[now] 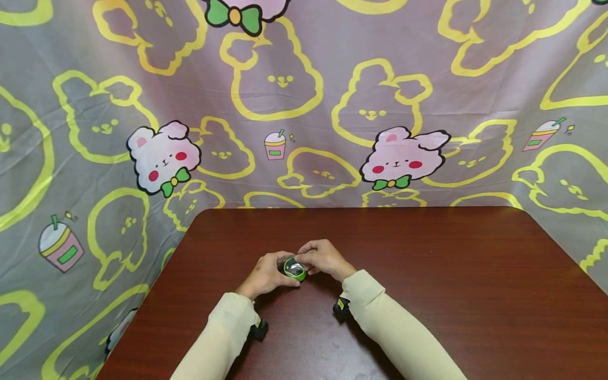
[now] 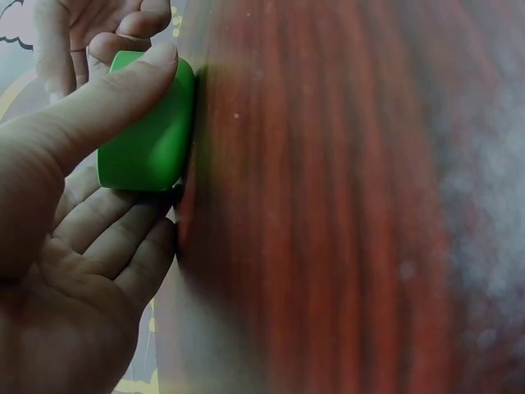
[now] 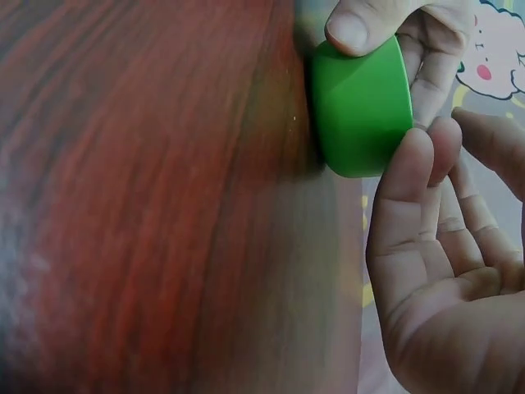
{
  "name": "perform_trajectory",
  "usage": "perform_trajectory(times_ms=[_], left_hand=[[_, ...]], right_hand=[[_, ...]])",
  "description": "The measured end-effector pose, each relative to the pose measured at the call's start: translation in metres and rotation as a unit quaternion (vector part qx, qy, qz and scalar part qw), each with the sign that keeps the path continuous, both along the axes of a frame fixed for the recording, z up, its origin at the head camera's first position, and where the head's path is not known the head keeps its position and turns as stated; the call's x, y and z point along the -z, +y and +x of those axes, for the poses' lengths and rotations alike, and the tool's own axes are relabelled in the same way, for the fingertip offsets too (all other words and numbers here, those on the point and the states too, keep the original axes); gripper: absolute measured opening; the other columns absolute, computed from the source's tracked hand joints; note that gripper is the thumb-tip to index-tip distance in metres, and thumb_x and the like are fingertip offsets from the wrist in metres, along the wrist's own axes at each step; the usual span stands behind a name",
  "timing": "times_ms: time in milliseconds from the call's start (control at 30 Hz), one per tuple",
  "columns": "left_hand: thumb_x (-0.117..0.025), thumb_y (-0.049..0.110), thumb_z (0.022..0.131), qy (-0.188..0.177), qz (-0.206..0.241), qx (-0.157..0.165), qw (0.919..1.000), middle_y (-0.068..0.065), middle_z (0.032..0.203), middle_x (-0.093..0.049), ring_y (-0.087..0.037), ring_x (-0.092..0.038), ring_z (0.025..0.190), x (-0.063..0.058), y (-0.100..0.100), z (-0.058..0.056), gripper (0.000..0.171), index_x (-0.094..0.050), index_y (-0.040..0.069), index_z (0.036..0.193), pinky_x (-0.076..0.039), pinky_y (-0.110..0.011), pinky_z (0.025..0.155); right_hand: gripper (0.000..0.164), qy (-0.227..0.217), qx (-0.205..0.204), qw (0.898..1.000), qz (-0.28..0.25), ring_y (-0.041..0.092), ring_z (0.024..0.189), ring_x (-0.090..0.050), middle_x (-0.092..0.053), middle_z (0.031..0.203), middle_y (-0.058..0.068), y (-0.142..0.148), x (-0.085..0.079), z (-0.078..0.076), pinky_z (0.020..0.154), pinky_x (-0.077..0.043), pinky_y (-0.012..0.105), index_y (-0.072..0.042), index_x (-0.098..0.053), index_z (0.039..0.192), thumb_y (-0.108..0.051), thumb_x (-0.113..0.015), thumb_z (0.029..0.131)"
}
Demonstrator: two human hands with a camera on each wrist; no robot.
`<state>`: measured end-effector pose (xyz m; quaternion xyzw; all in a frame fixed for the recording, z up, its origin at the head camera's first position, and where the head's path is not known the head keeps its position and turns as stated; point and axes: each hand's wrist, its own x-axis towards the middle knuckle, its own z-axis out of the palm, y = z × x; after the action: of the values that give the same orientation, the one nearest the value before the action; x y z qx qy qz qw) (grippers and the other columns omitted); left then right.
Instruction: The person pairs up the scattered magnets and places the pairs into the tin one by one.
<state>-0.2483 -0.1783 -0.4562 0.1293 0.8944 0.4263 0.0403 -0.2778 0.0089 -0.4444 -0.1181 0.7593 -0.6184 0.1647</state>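
Observation:
A small round green container [image 1: 294,269] with a shiny, silvery inside or top sits low at the tabletop. My left hand [image 1: 268,274] grips it from the left; in the left wrist view the thumb [image 2: 135,94] lies across the smooth green wall [image 2: 148,148], with the fingers round the far side. From the other side, my right hand [image 1: 325,258] reaches to the rim. Its bent fingertips [image 3: 414,156] touch the edge, and one digit hangs above the opening. In the right wrist view nothing shows between that digit and the other fingers.
A dark red-brown wooden table [image 1: 427,274] with rounded far corners spreads around both hands. Behind it and at the sides hangs a grey-pink cloth [image 1: 304,174] printed with cartoon rabbits. Small black devices [image 1: 259,330] are worn under the wrists.

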Motion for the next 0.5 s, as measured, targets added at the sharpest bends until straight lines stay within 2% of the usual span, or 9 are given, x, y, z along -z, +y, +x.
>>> perform_trajectory(times_ms=[167, 333, 433, 500], left_hand=[[-0.095, 0.009, 0.064, 0.002, 0.004, 0.004, 1.0000, -0.011, 0.113, -0.072, -0.024, -0.067, 0.106, 0.000, 0.002, 0.000, 0.065, -0.066, 0.002, 0.122, -0.050, -0.044, 0.095], [-0.096, 0.010, 0.062, 0.020, -0.006, 0.009, 0.9997, -0.011, 0.111, -0.073, -0.024, -0.067, 0.106, -0.001, 0.002, -0.001, 0.066, -0.067, 0.002, 0.121, -0.050, -0.044, 0.095], [-0.096, 0.014, 0.062, 0.029, -0.014, 0.015, 0.9994, -0.012, 0.113, -0.072, -0.024, -0.067, 0.106, -0.004, 0.001, 0.000, 0.070, -0.065, 0.000, 0.124, -0.050, -0.044, 0.095], [-0.095, 0.020, 0.066, 0.029, -0.019, 0.014, 0.9993, -0.013, 0.118, -0.070, -0.025, -0.065, 0.109, -0.007, 0.001, 0.001, 0.073, -0.062, -0.001, 0.128, -0.050, -0.044, 0.096]], right_hand=[[0.015, 0.004, 0.012, 1.000, -0.014, 0.013, 0.057, -0.060, -0.068, 0.071, 0.009, 0.005, 0.000, 0.000, 0.054, -0.054, 0.026, 0.004, -0.071, 0.100, -0.007, -0.073, 0.089], [0.016, 0.006, 0.016, 0.999, -0.027, 0.012, 0.058, -0.060, -0.068, 0.072, 0.008, 0.014, 0.000, -0.002, 0.056, -0.056, 0.029, 0.005, -0.070, 0.101, -0.007, -0.071, 0.090], [0.017, 0.012, 0.012, 1.000, -0.024, 0.015, 0.060, -0.062, -0.070, 0.078, 0.013, 0.021, -0.003, -0.002, 0.059, -0.058, 0.032, 0.006, -0.070, 0.102, -0.006, -0.071, 0.092], [0.017, 0.031, 0.006, 1.000, -0.003, 0.018, 0.063, -0.065, -0.071, 0.083, 0.017, 0.027, -0.005, -0.002, 0.061, -0.059, 0.034, 0.006, -0.070, 0.103, -0.007, -0.070, 0.093]])
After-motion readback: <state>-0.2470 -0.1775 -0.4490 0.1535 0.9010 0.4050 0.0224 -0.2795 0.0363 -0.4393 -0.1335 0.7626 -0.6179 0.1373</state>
